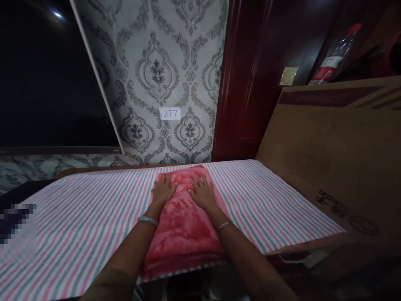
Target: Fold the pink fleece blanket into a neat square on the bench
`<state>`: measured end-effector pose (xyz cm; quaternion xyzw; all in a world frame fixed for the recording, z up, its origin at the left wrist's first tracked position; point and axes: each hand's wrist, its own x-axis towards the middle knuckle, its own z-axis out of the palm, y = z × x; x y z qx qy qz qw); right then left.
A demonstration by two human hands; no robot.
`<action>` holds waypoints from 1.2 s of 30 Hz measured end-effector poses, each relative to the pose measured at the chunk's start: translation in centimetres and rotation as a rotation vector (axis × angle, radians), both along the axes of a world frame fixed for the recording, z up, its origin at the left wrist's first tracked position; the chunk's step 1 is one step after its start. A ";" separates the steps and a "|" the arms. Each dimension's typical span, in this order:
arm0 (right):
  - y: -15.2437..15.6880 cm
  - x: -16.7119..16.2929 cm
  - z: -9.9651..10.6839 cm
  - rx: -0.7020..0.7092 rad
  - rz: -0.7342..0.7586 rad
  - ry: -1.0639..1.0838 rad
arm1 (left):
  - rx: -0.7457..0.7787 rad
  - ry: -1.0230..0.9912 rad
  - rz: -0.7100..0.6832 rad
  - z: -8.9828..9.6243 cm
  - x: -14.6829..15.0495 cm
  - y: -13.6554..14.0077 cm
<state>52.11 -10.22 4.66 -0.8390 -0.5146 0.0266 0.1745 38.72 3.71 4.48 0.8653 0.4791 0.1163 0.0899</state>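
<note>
A folded, plush pink-red blanket (184,221) lies lengthwise on a striped cloth, its near end at the table's front edge. Flat on the blanket's far left part rests my left hand (163,190), fingers spread and pointing away from me. My right hand (202,191) presses on the far right part in the same way, fingers apart. Between the two hands a strip of the plush surface shows, with darker brushed patches nearer to me. Neither hand grips anything.
The striped cloth (266,200) covers the table on both sides. A large cardboard box (338,154) stands at the right, with a plastic bottle (332,62) behind its top edge. A dark television screen (53,83) is at the left. A paper label (170,113) marks the patterned wall.
</note>
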 end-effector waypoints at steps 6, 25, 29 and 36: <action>0.3 0.3 -1.1 -0.005 0.012 0.001 | -0.027 -0.022 -0.005 -0.2 0.1 0.9; -11.6 2.4 -4.3 0.428 -0.008 0.878 | -0.708 -0.791 -0.049 -2.6 -12.0 -5.9; -10.0 2.4 -1.9 0.492 0.026 0.924 | -0.679 -0.907 -0.049 0.7 -10.7 -5.5; -6.5 4.2 6.8 0.777 0.159 0.798 | -0.380 -0.978 -0.154 12.8 -10.4 -3.5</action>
